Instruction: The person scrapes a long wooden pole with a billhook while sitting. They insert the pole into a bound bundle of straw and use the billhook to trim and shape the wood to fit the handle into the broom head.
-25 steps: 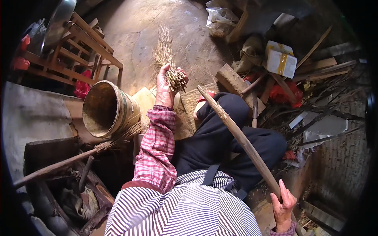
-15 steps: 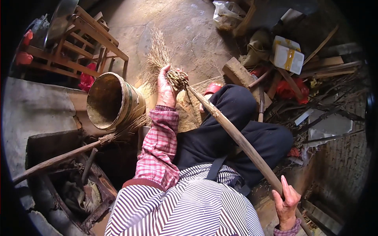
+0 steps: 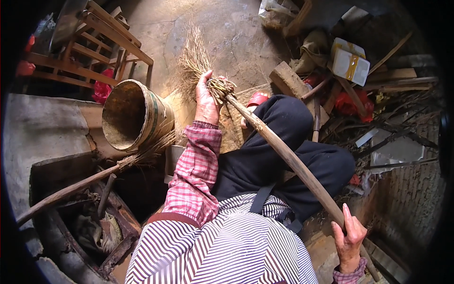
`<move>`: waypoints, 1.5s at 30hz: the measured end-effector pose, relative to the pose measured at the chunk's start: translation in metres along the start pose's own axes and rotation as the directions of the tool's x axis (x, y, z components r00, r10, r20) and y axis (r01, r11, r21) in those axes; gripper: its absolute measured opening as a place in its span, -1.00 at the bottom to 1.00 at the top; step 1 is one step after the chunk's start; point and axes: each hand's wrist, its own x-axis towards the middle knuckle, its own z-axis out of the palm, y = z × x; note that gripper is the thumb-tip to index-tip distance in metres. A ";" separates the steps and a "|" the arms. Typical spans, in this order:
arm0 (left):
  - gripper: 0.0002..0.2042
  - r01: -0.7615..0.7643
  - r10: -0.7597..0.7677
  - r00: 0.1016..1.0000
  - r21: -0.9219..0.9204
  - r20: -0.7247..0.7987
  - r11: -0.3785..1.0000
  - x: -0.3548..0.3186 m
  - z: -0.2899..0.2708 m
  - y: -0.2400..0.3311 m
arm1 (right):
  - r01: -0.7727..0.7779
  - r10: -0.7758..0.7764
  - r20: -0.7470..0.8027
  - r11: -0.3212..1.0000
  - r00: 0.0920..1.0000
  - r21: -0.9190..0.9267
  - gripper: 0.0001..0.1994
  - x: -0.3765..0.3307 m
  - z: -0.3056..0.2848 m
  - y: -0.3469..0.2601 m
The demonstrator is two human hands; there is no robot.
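Note:
A twig broom (image 3: 292, 162) lies slanting across my lap, its head of thin dry stems (image 3: 195, 57) pointing away from me. My left hand (image 3: 206, 100) grips the bound base of that head, where the bent stalk ends bunch around the pointed tip of the wooden handle. Low at the right, my right hand (image 3: 350, 235) is on the handle near its other end. Its thumb and index finger stretch along either side of the shaft, while the remaining fingers curl and are partly hidden. A second twig broom (image 3: 75, 190) rests at the left.
Left of my left forearm stands a round bucket (image 3: 153, 118). A wooden chair (image 3: 90, 52) is at the far left. To the right are a thick wood block (image 3: 289, 81), a taped white box (image 3: 349, 64) and scattered sticks (image 3: 402, 132). My legs (image 3: 283, 128) are folded under the handle.
The held broom and both hands have shifted slightly to the right. The left hand has also risen a little in the picture. Both hands keep their hold.

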 end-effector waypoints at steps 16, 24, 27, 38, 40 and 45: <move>-0.78 0.014 -0.012 0.984 0.005 -0.177 1.000 0.007 0.020 -0.014 | 0.156 -0.154 0.030 0.944 0.988 -0.292 -0.29 -0.006 -0.018 0.006; -0.78 -0.007 0.018 0.962 0.045 -0.273 0.999 0.005 0.022 -0.025 | 0.161 -0.156 0.042 0.931 0.987 -0.327 -0.35 -0.010 -0.013 0.004; -0.78 0.023 -0.013 0.976 0.041 -0.220 0.999 0.003 0.021 -0.032 | 0.124 -0.115 0.049 0.959 0.992 -0.256 -0.35 -0.017 -0.004 0.007; -0.76 0.043 -0.029 0.975 0.060 -0.221 0.997 0.010 0.022 -0.030 | 0.096 -0.095 0.009 0.982 0.995 -0.162 -0.32 -0.026 0.009 0.006; -0.76 0.051 -0.034 0.973 0.067 -0.229 0.996 0.008 0.025 -0.026 | 0.105 -0.107 -0.001 0.977 0.994 -0.187 -0.31 -0.025 0.010 0.005; -0.73 0.106 -0.077 0.966 0.107 -0.248 0.989 0.017 0.012 -0.018 | 0.145 -0.143 0.044 0.988 0.989 -0.053 -0.35 -0.014 0.033 -0.005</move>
